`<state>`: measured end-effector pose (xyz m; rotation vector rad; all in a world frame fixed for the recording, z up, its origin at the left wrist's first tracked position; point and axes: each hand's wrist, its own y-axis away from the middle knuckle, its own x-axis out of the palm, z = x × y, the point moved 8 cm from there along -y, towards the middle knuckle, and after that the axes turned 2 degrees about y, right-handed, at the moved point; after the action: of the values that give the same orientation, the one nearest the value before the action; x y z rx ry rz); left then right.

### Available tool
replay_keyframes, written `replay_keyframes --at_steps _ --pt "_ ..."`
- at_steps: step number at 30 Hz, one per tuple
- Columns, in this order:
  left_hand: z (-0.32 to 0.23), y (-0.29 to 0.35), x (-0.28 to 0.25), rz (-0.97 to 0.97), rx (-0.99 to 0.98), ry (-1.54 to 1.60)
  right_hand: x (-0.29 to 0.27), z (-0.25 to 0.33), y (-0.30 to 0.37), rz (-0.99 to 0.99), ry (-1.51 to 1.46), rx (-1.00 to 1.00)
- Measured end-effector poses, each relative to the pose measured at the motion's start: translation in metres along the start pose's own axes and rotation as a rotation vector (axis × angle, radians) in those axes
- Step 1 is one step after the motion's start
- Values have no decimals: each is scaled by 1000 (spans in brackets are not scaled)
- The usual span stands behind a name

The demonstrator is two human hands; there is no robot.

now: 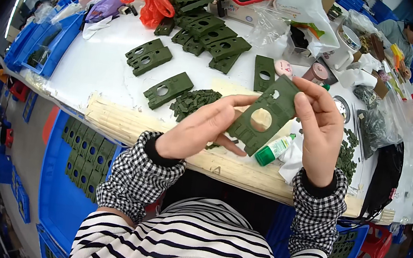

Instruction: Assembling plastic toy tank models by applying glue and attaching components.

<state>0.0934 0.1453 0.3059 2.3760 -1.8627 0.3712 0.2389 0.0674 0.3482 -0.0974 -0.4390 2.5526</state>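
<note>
green plate (282, 108): probable inspection step

right hand (321, 127) clamps the plate's upper end between thumb and fingertips, above the worktable (102, 60); left hand (197, 128) has fingers apart at the lower edge, contact unclear; next move likely calls for steady turning

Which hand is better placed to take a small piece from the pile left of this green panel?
Probably your left hand: it is beside the small green pieces, while your right hand is farther off, pinching the green panel.
</note>
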Motion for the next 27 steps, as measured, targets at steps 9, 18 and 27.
replay_keyframes --at_steps 9,18,27 --pt "-25 42 8 -550 446 -977 19 6 14 21 261 -106" --pt "-52 140 -134 -1057 100 -1011 16 8 11 46 352 -170" --pt "-29 167 -189 -976 -283 -1234 20 6 11 63 388 -93"
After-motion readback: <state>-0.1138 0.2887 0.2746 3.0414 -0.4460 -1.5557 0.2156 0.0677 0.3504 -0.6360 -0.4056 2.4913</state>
